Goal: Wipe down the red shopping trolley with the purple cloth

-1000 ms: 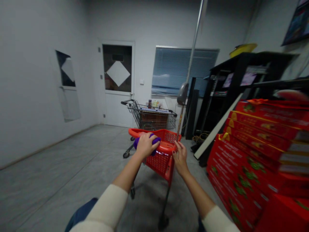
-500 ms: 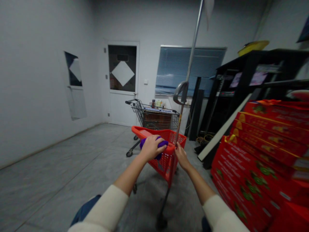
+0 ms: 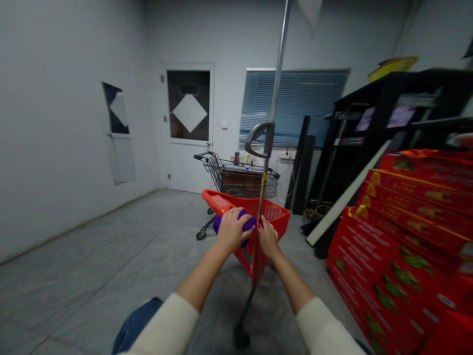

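Observation:
A small red plastic shopping cart (image 3: 275, 216) stands on the floor just ahead of me, with a tall metal pole (image 3: 272, 106) rising from its near right corner. My left hand (image 3: 231, 229) is closed around a purple object (image 3: 247, 224) at the cart's near rim. My right hand (image 3: 268, 240) grips the cart's near edge at the foot of the pole, fingers curled. Both arms wear cream sleeves.
A metal wire shopping cart (image 3: 240, 178) with goods stands behind the red one, near a white door (image 3: 189, 125). Stacked red cartons (image 3: 406, 217) line the right side below a black shelf unit (image 3: 388, 118). Grey floor (image 3: 92, 256) stretches to the left.
The red cart has swung so the pole now leans further left in view. My right hand has moved left, closer to my left hand. The purple object stays in my left hand.

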Demonstrator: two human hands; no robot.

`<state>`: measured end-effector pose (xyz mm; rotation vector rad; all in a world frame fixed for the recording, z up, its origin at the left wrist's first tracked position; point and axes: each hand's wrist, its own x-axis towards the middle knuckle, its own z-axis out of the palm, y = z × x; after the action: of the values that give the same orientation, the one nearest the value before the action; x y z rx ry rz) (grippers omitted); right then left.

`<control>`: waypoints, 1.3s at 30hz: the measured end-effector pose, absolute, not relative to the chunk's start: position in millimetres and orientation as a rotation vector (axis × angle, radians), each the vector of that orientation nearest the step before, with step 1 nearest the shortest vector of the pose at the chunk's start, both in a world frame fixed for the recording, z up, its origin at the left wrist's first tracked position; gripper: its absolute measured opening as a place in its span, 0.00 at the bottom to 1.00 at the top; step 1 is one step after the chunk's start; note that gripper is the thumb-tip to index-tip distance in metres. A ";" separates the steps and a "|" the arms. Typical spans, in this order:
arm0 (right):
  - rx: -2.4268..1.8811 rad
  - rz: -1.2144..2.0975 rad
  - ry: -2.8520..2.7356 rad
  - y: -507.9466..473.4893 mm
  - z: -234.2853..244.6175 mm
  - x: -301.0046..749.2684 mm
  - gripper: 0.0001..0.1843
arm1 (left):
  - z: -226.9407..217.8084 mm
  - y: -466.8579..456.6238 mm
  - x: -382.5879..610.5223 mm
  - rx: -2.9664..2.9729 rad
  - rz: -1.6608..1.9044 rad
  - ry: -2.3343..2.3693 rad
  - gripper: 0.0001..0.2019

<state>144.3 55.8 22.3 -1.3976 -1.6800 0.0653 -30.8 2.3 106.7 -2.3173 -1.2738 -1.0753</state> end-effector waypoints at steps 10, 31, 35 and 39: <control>-1.358 0.033 -1.813 46.5 46.5 122.0 0.24 | 86.3 -8.5 -42.0 -2.127 -1.032 -1.298 0.23; -1.363 0.030 -1.913 36.4 42.2 94.1 0.22 | 48.9 -3.9 -72.3 -2.127 -0.850 -1.042 0.16; -1.343 0.053 -1.910 39.7 39.8 97.0 0.23 | 77.6 -2.0 -72.7 -1.981 -1.023 -1.327 0.18; -1.272 0.039 -1.909 39.9 37.1 97.5 0.24 | 81.4 0.0 -66.0 -1.833 -1.159 -1.493 0.18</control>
<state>97.5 39.9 37.1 -1.2725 -1.9087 0.0393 -66.0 0.0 81.4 -1.8333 -1.4931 -1.1586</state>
